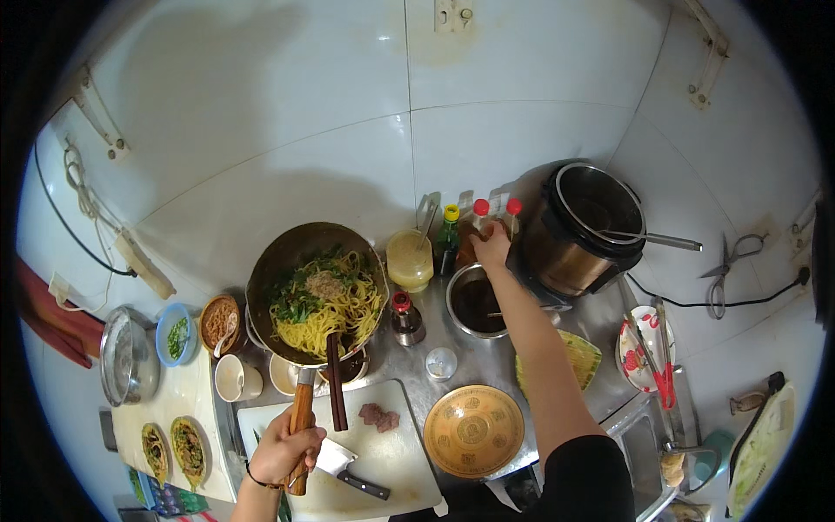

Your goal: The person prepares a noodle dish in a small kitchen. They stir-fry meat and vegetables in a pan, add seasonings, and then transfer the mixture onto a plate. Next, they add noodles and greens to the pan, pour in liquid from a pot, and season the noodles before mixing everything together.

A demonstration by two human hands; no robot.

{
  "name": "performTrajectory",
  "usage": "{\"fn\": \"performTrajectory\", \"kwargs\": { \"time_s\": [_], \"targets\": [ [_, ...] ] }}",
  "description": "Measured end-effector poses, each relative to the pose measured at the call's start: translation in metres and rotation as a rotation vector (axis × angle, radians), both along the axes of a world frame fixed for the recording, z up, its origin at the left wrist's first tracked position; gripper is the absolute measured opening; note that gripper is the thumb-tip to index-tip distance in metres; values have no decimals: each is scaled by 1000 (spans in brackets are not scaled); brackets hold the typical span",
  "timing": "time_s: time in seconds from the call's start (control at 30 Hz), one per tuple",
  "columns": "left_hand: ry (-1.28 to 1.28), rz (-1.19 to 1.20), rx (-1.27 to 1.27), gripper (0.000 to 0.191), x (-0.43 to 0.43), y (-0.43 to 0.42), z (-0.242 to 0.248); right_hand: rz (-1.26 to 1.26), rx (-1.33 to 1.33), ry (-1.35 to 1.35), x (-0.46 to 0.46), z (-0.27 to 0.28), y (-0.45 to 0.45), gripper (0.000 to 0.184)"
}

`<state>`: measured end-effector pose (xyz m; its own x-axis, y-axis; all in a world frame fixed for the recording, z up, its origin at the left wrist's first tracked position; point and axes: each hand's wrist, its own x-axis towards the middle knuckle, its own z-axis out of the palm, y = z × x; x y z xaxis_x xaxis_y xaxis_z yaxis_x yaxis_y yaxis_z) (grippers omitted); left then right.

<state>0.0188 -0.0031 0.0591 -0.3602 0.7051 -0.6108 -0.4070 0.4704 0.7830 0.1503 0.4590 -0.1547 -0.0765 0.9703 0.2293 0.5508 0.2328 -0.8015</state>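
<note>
My left hand [287, 447] grips the wooden handle of a wok [259, 261]. Yellow noodles [352, 297] lie in the wok with chopped greens [293, 293] and a small heap of pale brown seasoning [324, 284]. Dark chopsticks [336, 391] lean over its near rim. My right hand [492, 243] reaches to the back of the counter, its fingers at a red-capped bottle [481, 207]; whether they close on it cannot be told. A second red-capped bottle [514, 207] stands just right, a green bottle with a yellow cap [449, 238] to the left. Below my right forearm is a steel bowl of dark liquid [473, 303].
A kitchen knife [362, 484] and pieces of meat [378, 417] lie on the white cutting board [411, 502]. A patterned tan bowl [473, 430] sits beside it. An electric pressure cooker [564, 254] with a ladle stands at the back right, a sink [642, 450] nearer.
</note>
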Motion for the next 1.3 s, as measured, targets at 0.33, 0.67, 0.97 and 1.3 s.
{"fn": "performTrajectory", "kwargs": {
  "time_s": [0.33, 0.67, 0.97, 1.3],
  "targets": [
    [-59, -30, -7, 21, -8, 10, -8, -255, 66, -75, 42, 3, 12, 57],
    [-52, -116, 0, 19, -1, -5, -6, -81, 535, -17, 55, 92, -49, 43],
    [-81, -254, 7, 20, 13, -32, -13, 882, 900, -625, 30, 254, -166, 50],
    [-140, -276, 43, 22, 22, -53, -18, 959, 892, -851, 17, 258, -184, 30]
  ]
}}
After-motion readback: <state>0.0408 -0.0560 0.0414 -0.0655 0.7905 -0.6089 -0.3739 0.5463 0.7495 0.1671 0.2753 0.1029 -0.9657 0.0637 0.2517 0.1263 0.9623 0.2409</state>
